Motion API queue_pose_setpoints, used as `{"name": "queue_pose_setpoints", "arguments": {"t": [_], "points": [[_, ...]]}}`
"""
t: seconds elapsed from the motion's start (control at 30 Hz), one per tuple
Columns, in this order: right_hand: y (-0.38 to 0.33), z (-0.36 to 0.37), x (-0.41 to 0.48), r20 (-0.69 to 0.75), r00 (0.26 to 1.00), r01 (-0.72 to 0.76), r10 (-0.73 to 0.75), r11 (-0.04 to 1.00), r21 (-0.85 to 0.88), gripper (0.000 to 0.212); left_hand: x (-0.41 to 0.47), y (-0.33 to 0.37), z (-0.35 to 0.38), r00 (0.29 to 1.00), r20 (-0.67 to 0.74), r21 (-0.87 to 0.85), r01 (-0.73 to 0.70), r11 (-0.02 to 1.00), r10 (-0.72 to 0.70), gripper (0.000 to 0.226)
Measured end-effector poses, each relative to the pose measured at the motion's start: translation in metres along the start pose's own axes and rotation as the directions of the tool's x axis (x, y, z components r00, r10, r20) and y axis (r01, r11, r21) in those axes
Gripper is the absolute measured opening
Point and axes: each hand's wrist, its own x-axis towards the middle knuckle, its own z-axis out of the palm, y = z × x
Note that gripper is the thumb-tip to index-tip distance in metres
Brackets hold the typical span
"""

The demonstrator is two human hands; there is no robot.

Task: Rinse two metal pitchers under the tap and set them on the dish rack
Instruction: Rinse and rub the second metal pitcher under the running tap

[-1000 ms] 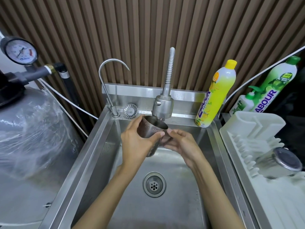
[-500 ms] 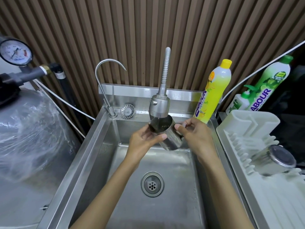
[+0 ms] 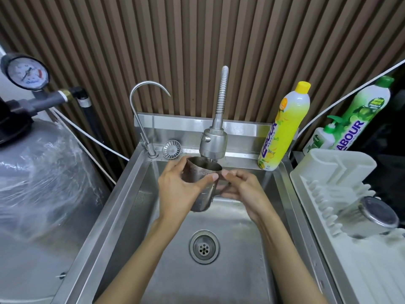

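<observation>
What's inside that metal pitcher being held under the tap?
The pitcher, held by the left hand and right hand, sits under the tap head. Its inner wall looks dark and wet; the bottom is hidden, so any water level can't be seen.

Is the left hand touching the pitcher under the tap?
Touching. The head view shows the left hand wrapped around the pitcher, thumb pressed across its front wall just below the rim, with no gap visible.

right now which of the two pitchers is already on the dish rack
The pitcher lying on the white rack at right; the other pitcher is in both hands under the tap.
</observation>
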Motion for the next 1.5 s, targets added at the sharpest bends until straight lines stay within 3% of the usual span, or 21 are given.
{"name": "queue_pose_setpoints", "arguments": {"t": [0.27,0.37,0.47,0.57,0.67,0.8,0.87,0.93,1.1,1.23,1.33,1.4,1.5], "points": [[-0.026,-0.013,-0.014,-0.218,0.967,0.037,-0.133,0.918,-0.396,0.030,-0.009,-0.004,0.006,0.944,0.231,-0.190,0.280,0.941,-0.235,0.028],[-0.039,-0.017,-0.022,-0.260,0.930,0.082,-0.260,0.836,-0.542,0.028,-0.011,-0.002,0.014,0.897,0.381,-0.353,0.364,0.862,-0.223,0.031],[-0.045,-0.017,-0.029,-0.256,0.895,0.141,-0.365,0.777,-0.614,0.028,-0.009,-0.004,0.025,0.888,0.426,-0.477,0.383,0.791,-0.173,0.041],[-0.042,-0.018,-0.022,-0.251,0.908,0.220,-0.335,0.892,-0.395,0.026,-0.007,0.002,0.030,0.924,0.362,-0.563,0.319,0.763,-0.120,0.051],[-0.035,-0.018,-0.009,-0.179,0.945,0.250,-0.273,0.958,-0.141,0.023,0.001,0.004,0.027,0.970,0.233,-0.569,0.199,0.798,-0.076,0.067],[-0.021,-0.013,0.004,-0.054,0.984,0.177,-0.171,0.975,0.133,0.019,0.009,0.007,0.011,0.992,0.084,-0.331,-0.057,0.942,0.090,0.077],[-0.015,-0.009,0.005,0.001,0.991,0.129,-0.132,0.972,0.198,0.015,0.009,0.010,0.005,0.984,-0.009,-0.190,-0.174,0.966,0.176,0.075],[-0.012,-0.005,0.004,0.030,0.994,0.098,-0.106,0.974,0.205,0.013,0.008,0.014,-0.003,0.980,-0.046,-0.095,-0.197,0.976,0.194,0.076],[-0.020,-0.003,-0.004,-0.042,0.998,0.037,-0.036,0.999,0.023,0.017,0.008,0.012,-0.012,0.998,0.039,0.037,-0.048,0.998,0.046,0.069],[-0.042,-0.008,-0.012,-0.173,0.979,0.055,-0.109,0.955,-0.290,0.026,0.006,0.005,-0.007,0.978,0.184,-0.079,0.114,0.990,-0.098,0.019],[-0.056,-0.008,-0.017,-0.211,0.933,0.099,-0.292,0.770,-0.630,0.034,0.006,-0.003,0.004,0.931,0.335,-0.256,0.238,0.937,-0.145,0.032],[-0.062,-0.005,-0.023,-0.199,0.909,0.091,-0.366,0.641,-0.762,0.032,0.003,-0.008,0.015,0.908,0.393,-0.372,0.304,0.877,-0.147,0.048],[-0.059,-0.005,-0.022,-0.202,0.895,0.121,-0.399,0.651,-0.749,0.028,-0.001,-0.006,0.026,0.928,0.357,-0.490,0.279,0.826,-0.102,0.059]]}}
